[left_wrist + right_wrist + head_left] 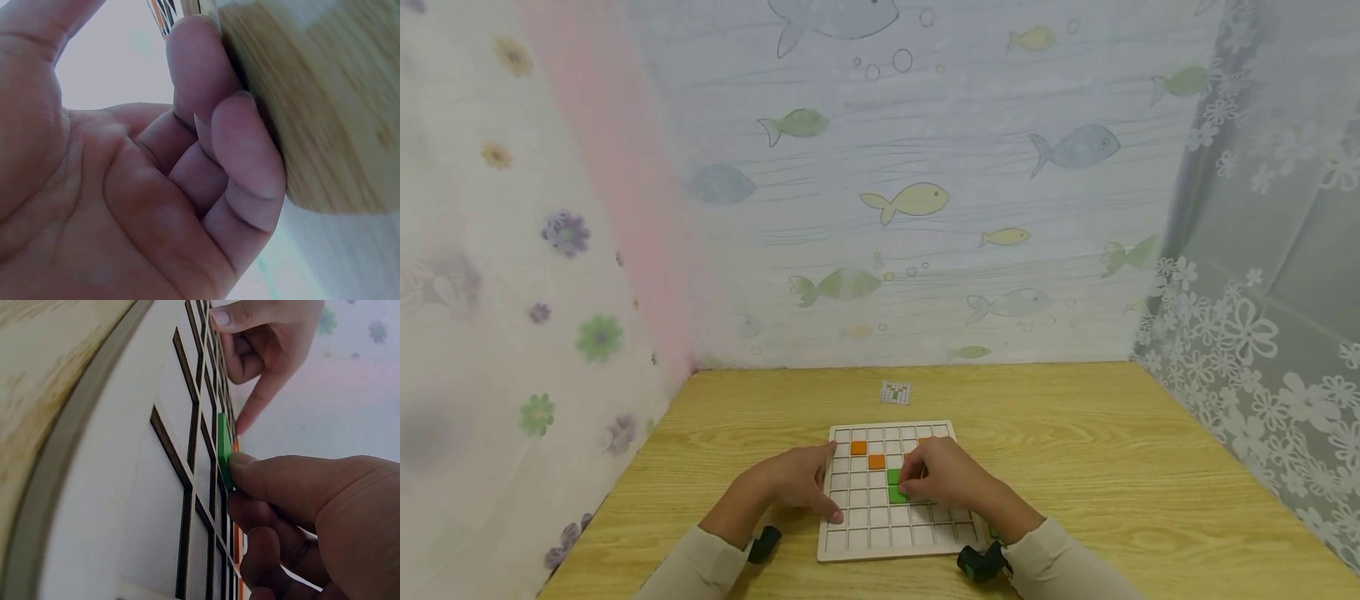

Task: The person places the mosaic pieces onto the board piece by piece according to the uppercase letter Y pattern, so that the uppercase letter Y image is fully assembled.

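Observation:
A white grid board [880,537] lies on the wooden table near me. It carries two orange tiles [858,447] and two green tiles [893,476] in its squares. My left hand [824,485] rests on the board's left edge, index finger and thumb spread on it. In the left wrist view its other fingers [244,150] curl loosely against the wood. My right hand [910,485] hunches over the lower green tile [897,497]. The right wrist view shows a fingertip of the right hand [250,487] pinching that green tile [222,447] on the board [125,487].
A small pattern card [895,392] lies on the table [1075,433] beyond the board. Printed curtains close in the left, back and right sides. Black wrist cameras [981,563] sit on both sleeves. Part of another green piece shows by my right wrist.

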`<state>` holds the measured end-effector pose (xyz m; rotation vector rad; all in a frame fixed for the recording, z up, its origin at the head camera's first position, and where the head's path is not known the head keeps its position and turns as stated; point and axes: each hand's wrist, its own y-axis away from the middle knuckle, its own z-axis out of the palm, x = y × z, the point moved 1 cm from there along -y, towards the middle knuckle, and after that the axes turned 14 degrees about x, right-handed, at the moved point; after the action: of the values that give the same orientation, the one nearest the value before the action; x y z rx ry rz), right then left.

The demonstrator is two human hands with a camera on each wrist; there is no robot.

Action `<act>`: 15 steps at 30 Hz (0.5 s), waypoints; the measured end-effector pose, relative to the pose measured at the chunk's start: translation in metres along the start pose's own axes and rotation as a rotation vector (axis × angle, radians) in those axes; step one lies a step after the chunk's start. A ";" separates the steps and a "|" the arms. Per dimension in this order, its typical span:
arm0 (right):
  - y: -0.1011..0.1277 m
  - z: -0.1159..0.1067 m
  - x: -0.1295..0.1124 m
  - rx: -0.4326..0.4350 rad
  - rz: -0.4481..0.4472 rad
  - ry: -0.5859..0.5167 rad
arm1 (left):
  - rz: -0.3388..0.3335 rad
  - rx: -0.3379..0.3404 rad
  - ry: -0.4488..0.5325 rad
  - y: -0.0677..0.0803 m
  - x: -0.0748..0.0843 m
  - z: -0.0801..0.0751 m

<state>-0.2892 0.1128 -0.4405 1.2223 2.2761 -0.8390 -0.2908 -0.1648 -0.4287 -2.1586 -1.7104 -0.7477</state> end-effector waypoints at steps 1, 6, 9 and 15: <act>0.000 0.000 0.000 -0.001 -0.001 -0.002 | 0.000 0.000 0.001 0.000 0.000 0.000; 0.001 0.001 0.001 -0.002 0.001 -0.005 | 0.001 0.002 0.007 -0.001 -0.001 0.001; 0.001 0.001 0.001 -0.004 0.005 -0.004 | 0.002 0.000 0.010 -0.001 -0.002 0.001; 0.001 0.001 0.001 0.018 -0.006 0.018 | 0.015 -0.003 0.029 -0.001 -0.002 0.000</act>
<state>-0.2888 0.1129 -0.4417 1.2365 2.2922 -0.8563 -0.2918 -0.1665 -0.4300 -2.1496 -1.6779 -0.7742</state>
